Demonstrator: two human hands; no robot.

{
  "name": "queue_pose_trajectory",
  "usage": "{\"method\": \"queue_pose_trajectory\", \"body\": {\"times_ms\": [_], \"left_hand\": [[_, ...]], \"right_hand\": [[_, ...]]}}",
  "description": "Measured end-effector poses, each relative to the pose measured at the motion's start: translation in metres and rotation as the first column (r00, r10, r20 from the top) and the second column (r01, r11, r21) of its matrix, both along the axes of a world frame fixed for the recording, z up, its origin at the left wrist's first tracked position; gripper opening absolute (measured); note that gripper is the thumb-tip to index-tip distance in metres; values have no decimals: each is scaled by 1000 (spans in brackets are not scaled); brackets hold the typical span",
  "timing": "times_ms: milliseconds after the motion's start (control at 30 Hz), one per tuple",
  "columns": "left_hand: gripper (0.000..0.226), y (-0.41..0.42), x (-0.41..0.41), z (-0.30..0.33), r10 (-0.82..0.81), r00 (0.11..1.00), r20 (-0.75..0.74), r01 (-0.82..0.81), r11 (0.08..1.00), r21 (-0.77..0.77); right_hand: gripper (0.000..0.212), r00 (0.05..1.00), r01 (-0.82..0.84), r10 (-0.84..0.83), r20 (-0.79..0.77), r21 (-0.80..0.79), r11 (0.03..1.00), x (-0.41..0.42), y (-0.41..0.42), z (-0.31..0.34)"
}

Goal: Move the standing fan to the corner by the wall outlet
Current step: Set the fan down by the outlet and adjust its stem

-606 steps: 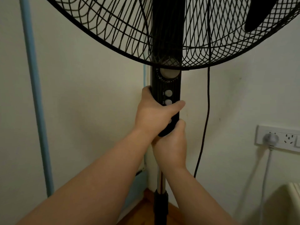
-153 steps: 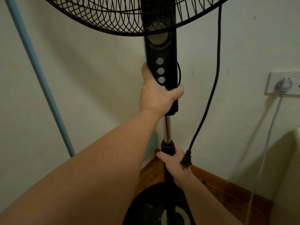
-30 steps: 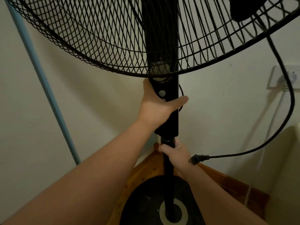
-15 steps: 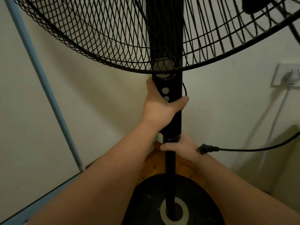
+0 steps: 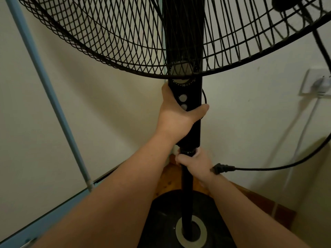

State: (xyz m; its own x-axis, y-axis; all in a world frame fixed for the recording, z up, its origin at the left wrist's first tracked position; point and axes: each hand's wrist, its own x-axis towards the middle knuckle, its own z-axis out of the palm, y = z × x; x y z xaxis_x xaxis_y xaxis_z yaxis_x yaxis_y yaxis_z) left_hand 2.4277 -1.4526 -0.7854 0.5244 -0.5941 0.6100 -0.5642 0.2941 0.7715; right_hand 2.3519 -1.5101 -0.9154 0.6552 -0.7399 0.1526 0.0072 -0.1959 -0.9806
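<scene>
The black standing fan stands in the room's corner, its control column [image 5: 189, 122] upright and its wire cage [image 5: 125, 42] filling the top of the view. My left hand [image 5: 176, 117] grips the control column just below the grey buttons. My right hand [image 5: 194, 161] grips the pole collar under the column. The fan's round base [image 5: 161, 221] rests on the wooden floor. Its black plug [image 5: 221, 169] hangs loose beside my right wrist, the cord running off to the right. The white wall outlet [image 5: 311, 83] sits on the right wall with a white plug in it.
A light blue pole [image 5: 53, 104] leans along the left wall down to a blue ledge [image 5: 44, 219]. A white cable [image 5: 302, 136] drops from the outlet. A wooden skirting board [image 5: 259, 199] runs along the right wall. A pale object edges the lower right.
Over the last second the fan's head has come lower, the column sliding down the pole. My right hand stays on the collar; the loose plug swung out to the right.
</scene>
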Motion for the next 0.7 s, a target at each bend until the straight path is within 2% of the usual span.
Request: {"method": "queue_pose_trajectory", "body": {"times_ms": [133, 233, 333, 433, 500, 567, 633, 700], "left_hand": [[81, 0, 1, -1, -4, 1000, 2, 4, 1000, 1], [81, 1, 0, -1, 8, 1000, 5, -8, 1000, 3], [81, 0, 1, -1, 6, 1000, 7, -6, 1000, 2], [81, 0, 2, 0, 4, 1000, 8, -4, 1000, 2], [81, 0, 1, -1, -2, 1000, 4, 2, 1000, 3], [85, 0, 1, -1, 1, 1000, 0, -1, 1000, 5], [87, 1, 0, -1, -2, 1000, 2, 2, 1000, 2], [87, 1, 0, -1, -1, 1000, 3, 1, 1000, -2]], "right_hand": [[21, 940, 340, -340, 16, -30, 940, 17, 16, -10], [27, 883, 466, -463, 84, -26, 884, 29, 28, -12], [29, 891, 448, -445, 89, -20, 894, 28, 29, -11], [27, 962, 273, -272, 40, -26, 962, 12, 23, -8], [34, 987, 152, -152, 52, 10, 988, -1, 18, -4], [30, 986, 158, -160, 43, 39, 987, -10, 20, -7], [25, 970, 241, -244, 14, 119, 963, -13, 30, -23], [34, 950, 301, -311, 11, 225, 927, -12, 49, -46]]}}
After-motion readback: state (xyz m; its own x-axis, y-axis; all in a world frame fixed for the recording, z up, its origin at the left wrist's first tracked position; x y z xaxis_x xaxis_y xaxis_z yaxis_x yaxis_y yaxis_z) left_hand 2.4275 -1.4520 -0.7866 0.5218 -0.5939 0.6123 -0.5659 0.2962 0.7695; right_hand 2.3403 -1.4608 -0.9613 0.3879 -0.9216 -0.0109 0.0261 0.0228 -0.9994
